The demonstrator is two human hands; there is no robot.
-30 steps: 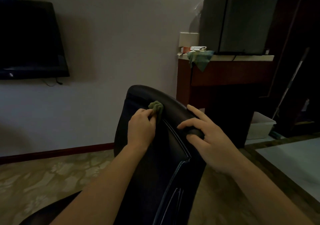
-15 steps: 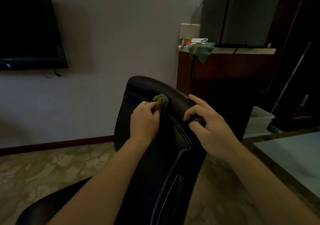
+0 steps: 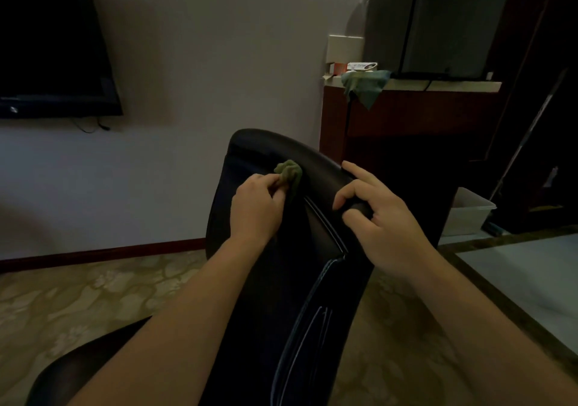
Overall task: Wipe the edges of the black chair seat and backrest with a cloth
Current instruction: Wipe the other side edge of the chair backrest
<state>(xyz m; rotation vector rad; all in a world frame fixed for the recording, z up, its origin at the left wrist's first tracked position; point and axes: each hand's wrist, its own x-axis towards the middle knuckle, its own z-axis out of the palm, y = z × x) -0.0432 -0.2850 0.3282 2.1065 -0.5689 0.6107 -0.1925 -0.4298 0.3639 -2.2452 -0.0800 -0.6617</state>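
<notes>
The black chair backrest (image 3: 316, 168) rises in the middle of the view, its curved top edge facing me, and the seat (image 3: 78, 371) shows at the lower left. My left hand (image 3: 256, 208) is closed on a bunched green cloth (image 3: 289, 172) and presses it against the backrest just under the top edge. My right hand (image 3: 378, 221) grips the backrest's right edge, thumb on the front, index finger stretched along the top.
A dark TV (image 3: 50, 46) hangs on the wall at left. At right a wooden cabinet (image 3: 406, 118) carries a small black fridge (image 3: 438, 21) and another green cloth (image 3: 364, 88). A white bin (image 3: 469, 213) and a mop handle (image 3: 528, 136) stand beyond. A pale tabletop (image 3: 525, 277) is at right.
My left hand with the cloth has shifted slightly right along the backrest's top edge. My right hand has closed tighter on the right edge. The head view has tilted down a little.
</notes>
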